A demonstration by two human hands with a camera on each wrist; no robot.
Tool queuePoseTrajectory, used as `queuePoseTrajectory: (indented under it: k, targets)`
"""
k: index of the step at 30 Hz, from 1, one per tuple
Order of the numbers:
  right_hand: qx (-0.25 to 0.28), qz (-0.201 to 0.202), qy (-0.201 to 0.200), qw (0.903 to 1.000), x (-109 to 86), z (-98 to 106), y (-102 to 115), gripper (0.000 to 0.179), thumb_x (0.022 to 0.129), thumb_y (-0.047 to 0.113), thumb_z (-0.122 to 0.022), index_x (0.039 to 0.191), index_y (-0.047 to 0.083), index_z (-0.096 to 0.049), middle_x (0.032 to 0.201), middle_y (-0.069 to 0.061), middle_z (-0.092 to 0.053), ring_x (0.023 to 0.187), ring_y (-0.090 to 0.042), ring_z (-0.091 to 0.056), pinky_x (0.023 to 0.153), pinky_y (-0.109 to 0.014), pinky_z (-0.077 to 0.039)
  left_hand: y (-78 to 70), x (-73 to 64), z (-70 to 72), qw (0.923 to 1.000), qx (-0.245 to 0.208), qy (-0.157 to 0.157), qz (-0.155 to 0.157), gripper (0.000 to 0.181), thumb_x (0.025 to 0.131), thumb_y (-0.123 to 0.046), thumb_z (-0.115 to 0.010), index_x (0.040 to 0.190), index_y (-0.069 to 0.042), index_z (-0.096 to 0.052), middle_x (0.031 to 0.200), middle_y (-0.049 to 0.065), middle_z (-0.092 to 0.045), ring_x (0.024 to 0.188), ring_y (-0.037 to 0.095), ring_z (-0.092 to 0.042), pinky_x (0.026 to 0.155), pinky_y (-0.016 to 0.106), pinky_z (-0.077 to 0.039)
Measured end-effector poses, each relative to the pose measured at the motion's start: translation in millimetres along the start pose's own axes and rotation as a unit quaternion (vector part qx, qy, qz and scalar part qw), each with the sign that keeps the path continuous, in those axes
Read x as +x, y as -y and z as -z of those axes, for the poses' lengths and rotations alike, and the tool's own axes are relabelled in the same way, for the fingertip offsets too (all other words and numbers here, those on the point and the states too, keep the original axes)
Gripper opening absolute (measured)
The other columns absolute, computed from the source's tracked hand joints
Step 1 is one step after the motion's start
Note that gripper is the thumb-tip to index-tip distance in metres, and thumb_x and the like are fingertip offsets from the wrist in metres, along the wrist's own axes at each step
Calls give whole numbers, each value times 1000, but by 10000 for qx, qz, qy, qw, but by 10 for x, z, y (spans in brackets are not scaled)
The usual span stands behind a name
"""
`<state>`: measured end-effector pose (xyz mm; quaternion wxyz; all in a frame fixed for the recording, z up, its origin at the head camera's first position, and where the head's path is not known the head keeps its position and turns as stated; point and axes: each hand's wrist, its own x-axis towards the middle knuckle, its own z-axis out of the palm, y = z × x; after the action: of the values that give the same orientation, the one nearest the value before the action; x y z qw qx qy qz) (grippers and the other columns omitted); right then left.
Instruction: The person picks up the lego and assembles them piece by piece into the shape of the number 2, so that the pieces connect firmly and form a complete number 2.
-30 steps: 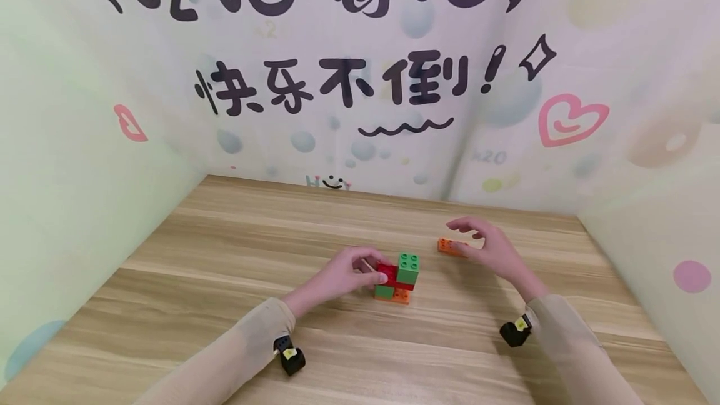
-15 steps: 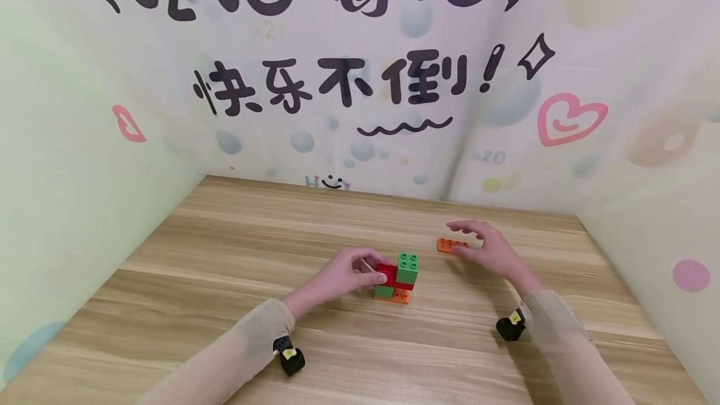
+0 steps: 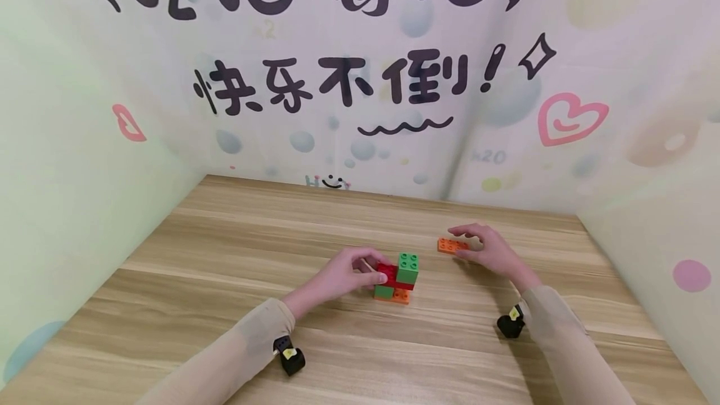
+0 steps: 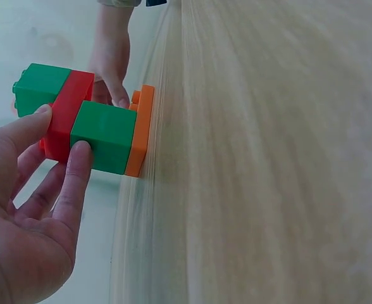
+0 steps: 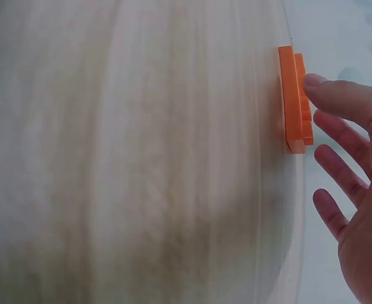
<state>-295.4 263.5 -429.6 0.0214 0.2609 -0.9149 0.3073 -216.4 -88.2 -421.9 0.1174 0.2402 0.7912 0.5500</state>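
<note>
My left hand (image 3: pixel 345 274) pinches a stack of toy building bricks at its red brick (image 4: pixel 66 117), thumb on one side and fingers on the other. Above the red layer a green brick (image 3: pixel 407 267) sits at the right end. Below it come another green brick (image 4: pixel 104 136) and a flat orange brick (image 4: pixel 142 130), which is at the table surface. Further right, a separate orange brick (image 3: pixel 448 245) lies flat with its studs up. My right hand (image 3: pixel 488 252) hovers at that brick with fingers spread and gripping nothing; the thumb tip overlaps its studs in the right wrist view.
Both hands are over a wood-grain table (image 3: pixel 236 292). A printed cloth wall (image 3: pixel 337 142) closes off its back, with pale walls at the left and right. Each sleeve carries a small black wrist camera (image 3: pixel 289 355).
My right hand has drawn back slightly toward me, uncovering more of the separate orange brick. My left hand and the stack stay in place.
</note>
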Motion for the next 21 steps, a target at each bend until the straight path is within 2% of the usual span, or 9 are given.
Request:
queuePoseTrajectory:
  k: [7,21]
  targets:
    - [-47,-159,199,9997,8,-5,-39,46,87,14,-75,131,8,-62,128,-17,-66,116,-37,-57,100,-60,-43,27,16,3,10000,-86,-5,-3,26,89,-17,-74,114,-9,-70,100,15,-71,77,12,-65,72,41,-62]
    - [-232,-195,512,9982,12,-8,-58,43,89,10,-72,131,8,-62,126,-15,-64,106,-28,-58,93,-48,-48,17,6,3,10000,-96,-9,1,27,89,-18,-74,115,-10,-70,100,14,-71,76,13,-66,70,43,-62]
